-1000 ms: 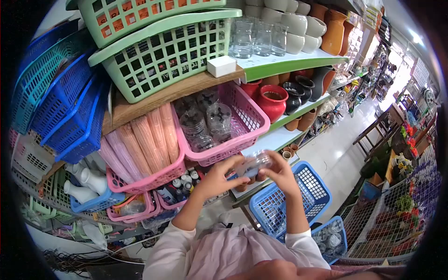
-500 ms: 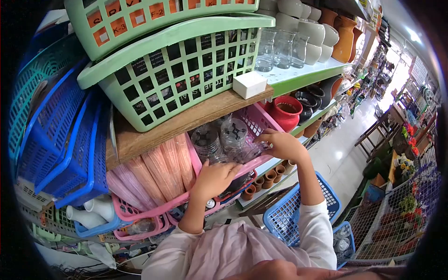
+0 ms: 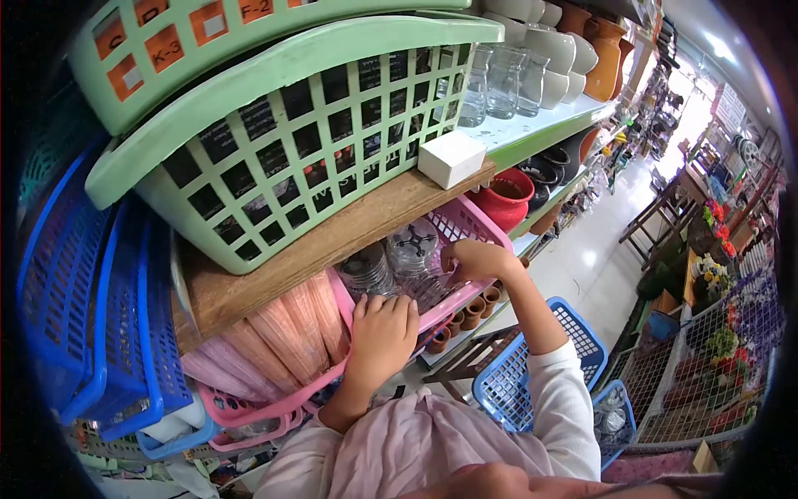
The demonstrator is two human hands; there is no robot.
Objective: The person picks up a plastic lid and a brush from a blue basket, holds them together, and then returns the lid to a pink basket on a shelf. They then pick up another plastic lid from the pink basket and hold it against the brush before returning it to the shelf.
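Note:
A pink basket (image 3: 450,313) on the shelf holds stacks of round clear plastic pieces (image 3: 413,241), some with a dark cross-shaped pattern on top. My left hand (image 3: 385,331) lies over the near rim, fingers stretched side by side and thumb hidden. Reaching over the right part of the basket, my right hand (image 3: 480,261) has its fingers bent down and closed at the edge of a loose clear plastic piece (image 3: 429,289). Its fingertips are partly hidden. Left of the stacks, peach and lilac bundles (image 3: 299,320) fill another pink basket.
A wooden board (image 3: 349,218) with green baskets (image 3: 274,75) and a white box (image 3: 451,158) overhangs the basket. Blue baskets (image 3: 125,308) crowd the left. Glass vases (image 3: 502,83) and a red pot (image 3: 504,200) stand right. A blue basket (image 3: 507,378) sits below my right arm.
My right hand has moved slightly left and down with its fingers bending further into the basket. My left hand's spread fingers have come together over the rim. The view has shifted closer to the shelf.

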